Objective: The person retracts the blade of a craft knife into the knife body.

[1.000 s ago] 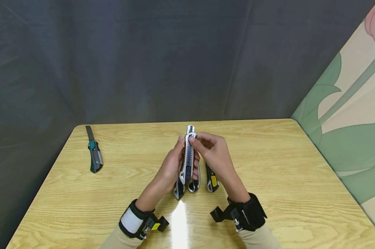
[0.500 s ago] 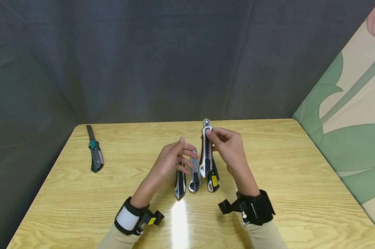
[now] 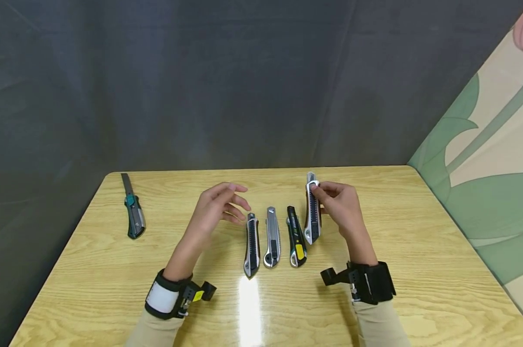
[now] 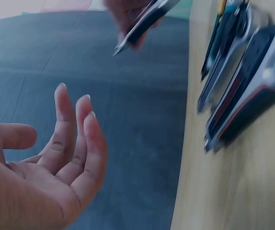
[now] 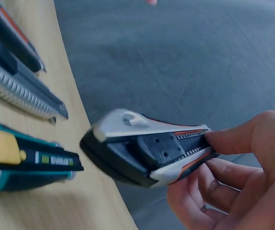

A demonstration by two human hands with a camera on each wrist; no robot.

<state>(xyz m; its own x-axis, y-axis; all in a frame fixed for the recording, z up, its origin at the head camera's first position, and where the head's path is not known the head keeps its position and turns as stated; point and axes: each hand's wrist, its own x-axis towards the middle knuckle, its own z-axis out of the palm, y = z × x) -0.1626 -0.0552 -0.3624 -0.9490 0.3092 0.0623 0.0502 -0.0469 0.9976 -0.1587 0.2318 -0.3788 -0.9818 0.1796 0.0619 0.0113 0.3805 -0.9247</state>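
Note:
My right hand (image 3: 341, 202) pinches a silver-and-black utility knife (image 5: 151, 148) near its blade end, thumb on top, and holds it above the table. My left hand (image 3: 215, 207) is lifted with fingers loosely bent and nothing in it; in the left wrist view its palm and fingers (image 4: 95, 153) show. Between the hands three utility knives lie side by side: a black-and-silver one (image 3: 252, 246) nearest the left hand, a silver one (image 3: 272, 238) in the middle, and a black one with a yellow slider (image 3: 297, 238) nearest the held knife.
Another utility knife (image 3: 134, 214), dark grey with a teal slider and its blade extended, lies at the far left of the wooden table (image 3: 417, 270). A dark curtain (image 3: 252, 86) hangs behind the table; a patterned cloth (image 3: 495, 193) borders its right side.
My left hand has let go of the silver-and-black utility knife and drawn back leftward. My right hand has carried that knife to the right, past the three lying knives.

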